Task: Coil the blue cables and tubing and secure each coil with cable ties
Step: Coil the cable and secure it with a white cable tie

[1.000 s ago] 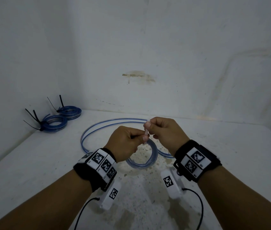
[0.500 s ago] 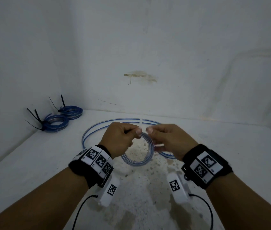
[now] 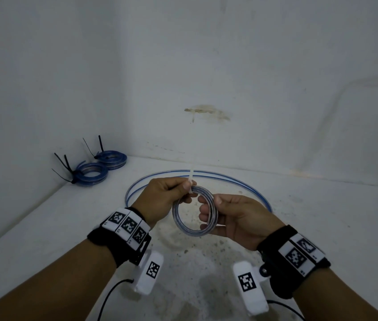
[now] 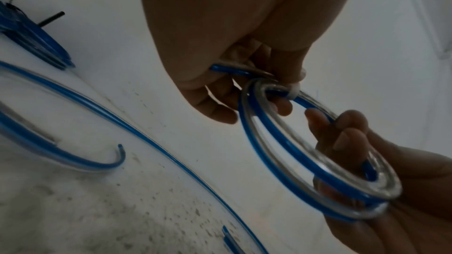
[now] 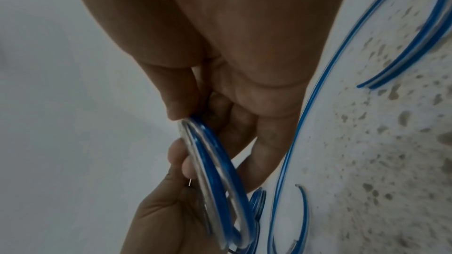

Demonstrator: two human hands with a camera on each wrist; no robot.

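A small coil of blue and clear tubing (image 3: pixel 179 220) is held upright above the table between both hands. My left hand (image 3: pixel 186 187) pinches the coil's top, right where a white cable tie (image 3: pixel 192 176) wraps it; the tie's tail sticks straight up. My right hand (image 3: pixel 211 205) grips the coil's right side, thumb outside and fingers through the ring. In the left wrist view the white cable tie (image 4: pixel 294 91) circles the coil (image 4: pixel 247 138) just under my fingertips. The right wrist view shows the coil (image 5: pixel 215 163) edge-on, pinched under my thumb.
Two coils tied with black cable ties (image 3: pixel 92 173) (image 3: pixel 112 159) lie at the back left corner. A long loose loop of blue tubing (image 3: pixel 218 176) lies on the stained white table (image 3: pixel 322 228) behind my hands. Walls close off the back and left.
My right hand let go of the tie at the coil's top and moved down to grip the coil's right side. The coil now faces me, and the tie's tail points up.
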